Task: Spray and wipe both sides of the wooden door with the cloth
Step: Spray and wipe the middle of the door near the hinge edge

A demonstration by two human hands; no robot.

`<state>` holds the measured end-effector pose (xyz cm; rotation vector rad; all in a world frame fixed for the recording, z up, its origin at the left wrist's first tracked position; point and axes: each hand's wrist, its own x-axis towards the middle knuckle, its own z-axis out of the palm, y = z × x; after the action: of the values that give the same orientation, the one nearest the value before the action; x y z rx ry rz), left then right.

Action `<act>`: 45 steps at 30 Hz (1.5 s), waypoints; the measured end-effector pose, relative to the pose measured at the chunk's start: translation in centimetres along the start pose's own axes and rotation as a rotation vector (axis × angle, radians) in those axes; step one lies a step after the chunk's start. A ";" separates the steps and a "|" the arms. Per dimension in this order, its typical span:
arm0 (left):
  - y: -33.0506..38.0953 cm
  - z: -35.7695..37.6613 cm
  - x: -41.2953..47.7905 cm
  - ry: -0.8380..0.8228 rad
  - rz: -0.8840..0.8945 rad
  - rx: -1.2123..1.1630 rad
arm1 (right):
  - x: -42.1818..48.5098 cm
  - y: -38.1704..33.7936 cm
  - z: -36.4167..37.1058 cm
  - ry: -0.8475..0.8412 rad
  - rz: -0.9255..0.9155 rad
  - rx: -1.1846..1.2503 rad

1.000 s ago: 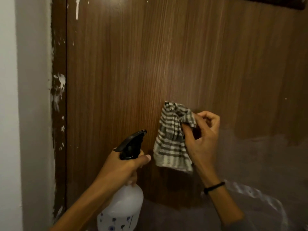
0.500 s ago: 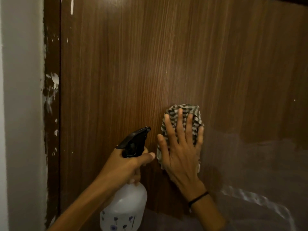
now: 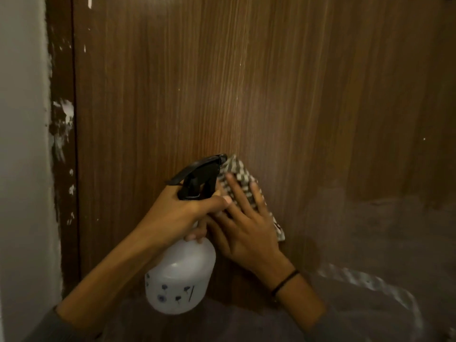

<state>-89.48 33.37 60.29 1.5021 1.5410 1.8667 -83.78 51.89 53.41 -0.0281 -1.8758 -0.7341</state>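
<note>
Two hands busy: right hand [image 3: 244, 233], fingers straight, presses striped cloth [image 3: 243, 171] flat to wooden door [image 3: 271, 82], mid-wipe; left hand [image 3: 177, 213] grips spray bottle [image 3: 180, 275] by neck just beside it, prob. ready for next spray.

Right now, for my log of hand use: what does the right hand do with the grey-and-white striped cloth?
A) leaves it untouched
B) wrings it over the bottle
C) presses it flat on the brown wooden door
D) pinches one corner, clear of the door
C: the right hand lies with straight fingers over the grey-and-white striped cloth, flat against the brown wooden door.
</note>
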 end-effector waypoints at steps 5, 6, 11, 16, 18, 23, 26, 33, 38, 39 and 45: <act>0.1 0.4 0.3 -0.031 0.014 0.012 | -5.0 9.7 -2.7 0.005 0.339 -0.203; 0.0 0.3 0.2 -0.024 0.013 0.018 | -5.6 12.0 -3.5 0.027 0.503 -0.224; -0.5 0.1 -0.9 0.000 -0.007 0.038 | -4.5 13.2 -4.1 0.103 0.869 -0.187; -0.6 2.1 -0.3 -0.007 -0.049 0.009 | -2.5 2.5 -1.2 -0.026 0.420 0.000; -0.9 3.2 0.0 0.018 -0.051 0.005 | -4.0 -1.0 0.3 -0.065 0.172 0.074; -1.7 5.2 0.0 0.035 -0.071 0.076 | -10.8 0.6 0.3 -0.132 0.044 0.035; -2.2 3.9 -0.9 0.015 -0.073 0.091 | -15.8 3.2 -0.9 -0.129 0.314 -0.048; -4.0 3.3 -2.8 -0.006 -0.123 0.097 | -14.8 -2.1 -0.3 -0.196 0.399 0.077; -4.9 6.1 -2.5 -0.007 -0.151 0.071 | -15.9 -1.7 0.0 -0.292 -0.097 0.101; -5.0 6.6 -2.4 -0.014 -0.157 0.063 | -16.7 -0.9 -0.3 -0.294 -0.067 0.094; -5.6 9.0 -2.6 -0.057 -0.214 0.121 | -24.0 4.3 -4.2 -0.329 0.313 0.134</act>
<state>-82.93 38.48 53.18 1.3649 1.7392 1.6249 -68.49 60.75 36.07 -0.3682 -2.1633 -0.4031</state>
